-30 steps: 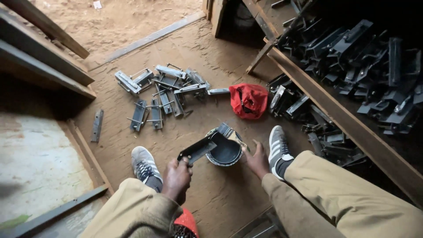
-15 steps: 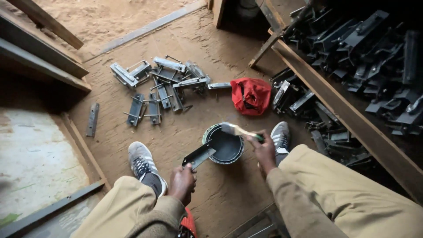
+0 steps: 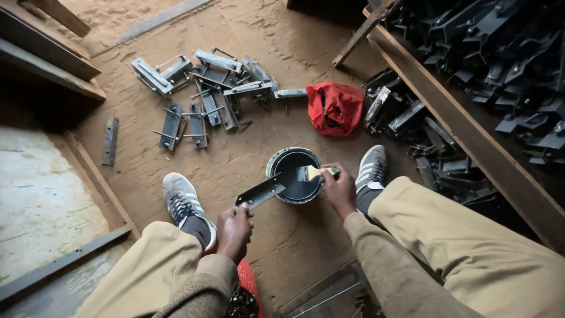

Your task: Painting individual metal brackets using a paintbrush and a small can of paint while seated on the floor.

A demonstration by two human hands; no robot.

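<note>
The left hand (image 3: 234, 228) is closed around one end of a flat metal bracket (image 3: 261, 193), whose dark painted end reaches to the rim of the paint can (image 3: 294, 175) on the floor between the two shoes. The right hand (image 3: 338, 189) grips a paintbrush (image 3: 315, 172), its bristles over the black paint inside the can; a red cloth (image 3: 335, 108) lies just behind, beside a pile of grey brackets (image 3: 206, 88)
</note>
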